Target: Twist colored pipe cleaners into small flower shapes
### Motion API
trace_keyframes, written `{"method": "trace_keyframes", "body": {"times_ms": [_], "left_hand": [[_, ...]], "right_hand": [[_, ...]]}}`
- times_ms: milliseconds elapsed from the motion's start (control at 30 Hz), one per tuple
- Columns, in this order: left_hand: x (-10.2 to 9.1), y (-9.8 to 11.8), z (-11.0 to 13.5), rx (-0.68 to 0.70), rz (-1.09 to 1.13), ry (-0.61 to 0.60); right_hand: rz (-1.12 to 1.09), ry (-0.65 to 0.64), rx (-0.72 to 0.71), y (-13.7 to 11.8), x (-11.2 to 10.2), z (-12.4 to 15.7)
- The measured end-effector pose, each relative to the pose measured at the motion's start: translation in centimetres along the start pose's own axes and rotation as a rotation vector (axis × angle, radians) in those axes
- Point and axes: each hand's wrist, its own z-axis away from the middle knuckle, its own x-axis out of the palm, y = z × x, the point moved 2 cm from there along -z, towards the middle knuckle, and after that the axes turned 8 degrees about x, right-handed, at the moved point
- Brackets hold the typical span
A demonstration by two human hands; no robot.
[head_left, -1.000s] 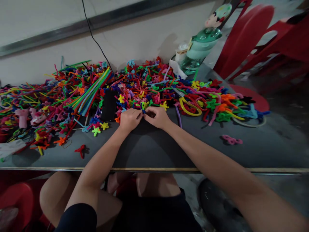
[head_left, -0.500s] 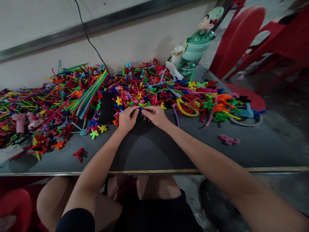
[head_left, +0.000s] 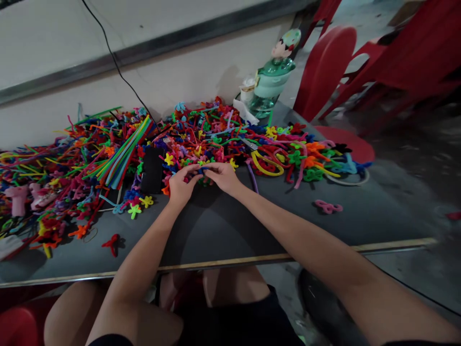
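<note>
A small blue pipe-cleaner piece (head_left: 202,170) is pinched between my two hands, just over the table at the front of a colourful heap. My left hand (head_left: 181,186) closes on it from the left, thumb and forefinger together. From the other side my right hand (head_left: 224,178) grips the same piece with its fingertips. Fingers cover most of it, so its full shape is hidden. Left of my left hand lies a black phone (head_left: 152,170). Behind both hands spreads the heap of bent and flower-shaped pipe cleaners (head_left: 201,129).
A bundle of straight pipe cleaners (head_left: 126,154) rests on the heap. Yellow-handled scissors (head_left: 266,164) lie to the right. A green bottle (head_left: 272,84) stands at the back. One pink looped piece (head_left: 328,206) and one red piece (head_left: 112,244) lie apart on the dark table (head_left: 223,230).
The view has swung, so the table and its things sit further left and tilted. Both hands stay together on the blue piece, with the fingers slightly shifted around it.
</note>
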Motion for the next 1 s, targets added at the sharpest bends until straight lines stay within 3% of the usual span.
{"method": "trace_keyframes", "body": {"times_ms": [233, 433, 667, 833, 1000], "left_hand": [[-0.2, 0.5, -0.2, 0.2, -0.159, -0.005], [-0.1, 0.4, 0.0, 0.228, -0.178, 0.046], [0.8, 0.1, 0.1, 0.309, -0.236, -0.01], [1.0, -0.1, -0.1, 0.419, -0.268, -0.098], [0.8, 0.1, -0.1, 0.477, -0.447, -0.119]], "right_hand": [[-0.003, -0.007, 0.014, -0.2, -0.3, 0.1], [0.006, -0.025, 0.014, -0.3, -0.2, 0.1], [-0.028, 0.012, 0.031, -0.1, -0.2, 0.0], [-0.068, -0.043, 0.039, -0.2, -0.5, 0.1], [-0.09, -0.131, 0.095, -0.6, -0.5, 0.2]]}}
